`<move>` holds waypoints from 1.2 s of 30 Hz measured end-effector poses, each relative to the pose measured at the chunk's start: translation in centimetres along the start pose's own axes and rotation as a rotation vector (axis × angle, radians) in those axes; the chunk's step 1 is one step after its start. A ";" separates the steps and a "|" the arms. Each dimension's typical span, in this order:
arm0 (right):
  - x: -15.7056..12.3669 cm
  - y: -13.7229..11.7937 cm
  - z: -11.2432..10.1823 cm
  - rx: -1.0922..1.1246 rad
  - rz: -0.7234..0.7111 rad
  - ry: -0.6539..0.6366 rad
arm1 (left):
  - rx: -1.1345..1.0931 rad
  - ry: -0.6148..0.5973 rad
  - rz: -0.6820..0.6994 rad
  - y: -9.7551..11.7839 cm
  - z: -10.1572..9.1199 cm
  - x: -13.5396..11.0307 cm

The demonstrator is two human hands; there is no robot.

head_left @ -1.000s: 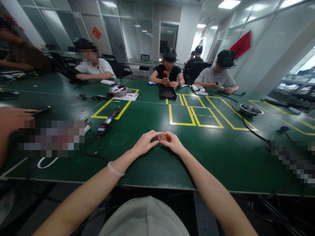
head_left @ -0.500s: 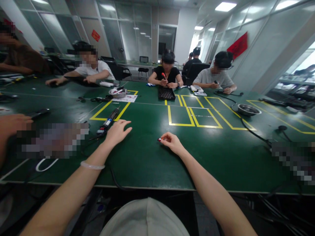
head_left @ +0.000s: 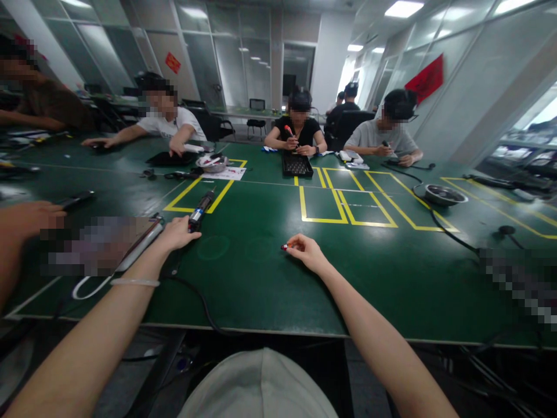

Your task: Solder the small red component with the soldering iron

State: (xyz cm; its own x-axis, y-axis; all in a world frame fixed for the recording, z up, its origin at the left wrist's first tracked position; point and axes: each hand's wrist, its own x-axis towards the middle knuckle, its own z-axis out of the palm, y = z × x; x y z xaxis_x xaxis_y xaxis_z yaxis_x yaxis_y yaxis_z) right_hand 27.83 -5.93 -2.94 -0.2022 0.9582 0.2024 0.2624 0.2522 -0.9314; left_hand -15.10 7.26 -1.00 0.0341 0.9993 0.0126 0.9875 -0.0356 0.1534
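My left hand [head_left: 177, 233] is at the rear end of a dark electric screwdriver [head_left: 201, 209]. Its thumb lies on the right side of the tool and the fingers are closed on the left, partly hidden. The screwdriver lies on the green table, tip pointing away from me. In front of me, my right hand [head_left: 306, 252] is held just over the tabletop, thumb and fingers pinched on a small red-and-white piece [head_left: 284, 248]. Some orange shows between those fingers, but the kind of piece is too small to make out.
Yellow tape rectangles [head_left: 324, 221] mark the green table [head_left: 261, 290]. A metal bowl [head_left: 213, 164] with items stands beyond the screwdriver, and another metal bowl [head_left: 444, 194] is at right. A black cable [head_left: 204, 305] runs near my left arm. Across sit co-workers; a co-worker's hand [head_left: 37, 220] is at left.
My left hand has moved left and back, from spread over the table onto the screwdriver's rear end. My right hand stays almost still with its small piece. A co-worker across has lowered a dark tray-like thing.
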 end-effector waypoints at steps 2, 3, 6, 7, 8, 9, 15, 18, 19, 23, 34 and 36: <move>0.0 -0.3 0.0 -0.014 0.001 -0.002 | 0.059 -0.021 -0.005 1.0 -0.1 -0.6; 0.0 -0.4 0.0 -0.026 0.001 -0.003 | 0.087 -0.030 -0.009 1.7 -0.1 -0.9; -0.1 -0.7 -0.1 -0.073 0.000 0.002 | 0.110 -0.031 -0.010 4.3 0.0 -2.3; -0.1 -0.7 -0.1 -0.084 -0.001 0.006 | 0.110 -0.017 -0.009 5.3 0.1 -2.8; -0.1 -0.7 -0.2 -0.092 -0.002 0.010 | 0.107 -0.001 -0.006 6.5 0.1 -3.4; -0.1 -0.7 -0.2 -0.093 -0.002 0.013 | 0.102 0.014 0.002 7.7 0.2 -4.0; 0.0 -0.6 -0.1 -0.088 -0.011 0.026 | 0.032 0.018 0.120 14.9 0.3 -6.8; 0.0 -0.7 0.0 -0.103 -0.016 0.047 | 0.021 0.035 0.189 18.3 0.7 -8.0; 0.0 -0.7 0.0 -0.108 -0.016 0.049 | 0.014 0.039 0.210 19.3 0.9 -8.3; 0.1 -0.5 -0.1 -0.134 -0.029 0.073 | -0.044 0.051 0.275 22.8 1.8 -9.4; 0.3 -0.1 -0.1 -0.236 -0.100 0.165 | -0.273 -0.069 0.367 25.4 2.5 -11.0; 0.3 -0.2 0.0 -0.239 -0.097 0.147 | -0.221 -0.074 0.376 25.4 2.3 -11.5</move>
State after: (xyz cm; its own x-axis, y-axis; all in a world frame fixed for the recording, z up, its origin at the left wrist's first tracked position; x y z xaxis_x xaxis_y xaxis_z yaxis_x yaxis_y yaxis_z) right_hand 27.76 -5.72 -2.71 -0.1025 0.9331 0.3447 0.4665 0.3511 -0.8118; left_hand 9.92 -5.08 0.48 0.4038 0.9140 0.0382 0.8480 -0.3897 0.3592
